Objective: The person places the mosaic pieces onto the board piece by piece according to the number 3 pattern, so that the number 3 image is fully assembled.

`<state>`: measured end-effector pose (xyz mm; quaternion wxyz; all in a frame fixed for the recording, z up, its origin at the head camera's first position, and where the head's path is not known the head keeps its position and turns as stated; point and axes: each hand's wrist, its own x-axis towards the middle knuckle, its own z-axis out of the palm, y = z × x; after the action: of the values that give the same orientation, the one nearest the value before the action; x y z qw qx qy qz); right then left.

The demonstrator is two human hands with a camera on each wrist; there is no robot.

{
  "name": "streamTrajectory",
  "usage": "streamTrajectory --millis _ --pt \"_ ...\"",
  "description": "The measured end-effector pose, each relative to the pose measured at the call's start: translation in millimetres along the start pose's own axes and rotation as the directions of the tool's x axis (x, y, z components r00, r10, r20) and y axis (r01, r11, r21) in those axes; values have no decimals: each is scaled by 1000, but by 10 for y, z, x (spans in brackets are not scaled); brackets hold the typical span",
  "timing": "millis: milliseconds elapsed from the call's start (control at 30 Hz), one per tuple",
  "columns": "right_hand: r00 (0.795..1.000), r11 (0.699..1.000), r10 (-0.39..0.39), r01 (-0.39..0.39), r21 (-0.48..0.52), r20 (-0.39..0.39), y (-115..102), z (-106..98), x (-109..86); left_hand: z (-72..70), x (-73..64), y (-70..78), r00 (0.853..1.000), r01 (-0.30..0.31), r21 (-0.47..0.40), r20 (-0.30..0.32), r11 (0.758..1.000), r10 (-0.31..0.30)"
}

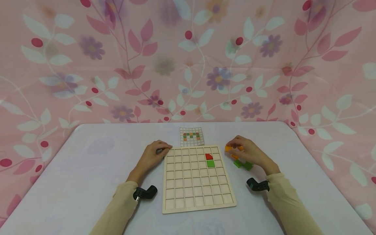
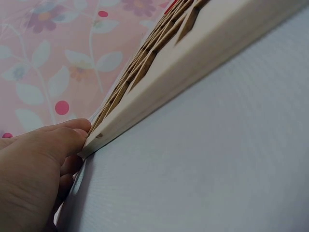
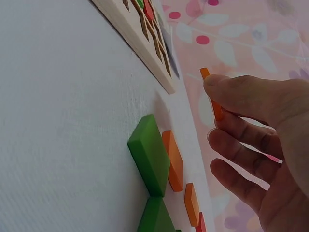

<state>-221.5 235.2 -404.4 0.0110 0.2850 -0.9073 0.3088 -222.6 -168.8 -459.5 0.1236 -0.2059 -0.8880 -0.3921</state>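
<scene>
A pale wooden grid board (image 1: 199,209) lies on the table with a red tile (image 1: 209,157) and a green tile (image 1: 211,164) in adjoining cells near its upper right. At the board's far left corner, my left hand (image 1: 152,153) grips the edge between thumb and fingers, seen closely in the left wrist view. My right hand (image 1: 249,152), just right of the board, pinches an orange tile (image 3: 212,96) between thumb and index finger, raised above the table. Below it lie green tiles (image 3: 149,157), orange tiles (image 3: 174,162) and a bit of red.
Behind the board lies a small printed grid card (image 1: 191,142) with a coloured pattern. A white cloth covers the table (image 1: 97,176), and a pink floral curtain (image 1: 176,65) hangs behind it. Each wrist wears a black camera mount (image 1: 145,192).
</scene>
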Motion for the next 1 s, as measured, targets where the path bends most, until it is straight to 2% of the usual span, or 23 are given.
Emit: streamTrajectory --millis 133,333,667,867,1000 --pt "1000 1000 5 -5 10 18 -36 20 11 -4 2 6 1000 4 0 2 1000 -4" --pt "999 999 -35 35 0 30 -65 59 17 -8 -2 12 1000 -1 0 -1 1000 1" --pt "997 1000 5 -7 28 83 -165 103 26 -5 4 5 1000 -5 1 1 1000 5" --pt "994 999 -24 20 40 109 -219 133 37 -8 -1 22 1000 -6 2 -5 1000 6" --pt "992 997 -43 36 64 117 -255 159 38 -3 -8 31 999 -29 12 -21 1000 29"
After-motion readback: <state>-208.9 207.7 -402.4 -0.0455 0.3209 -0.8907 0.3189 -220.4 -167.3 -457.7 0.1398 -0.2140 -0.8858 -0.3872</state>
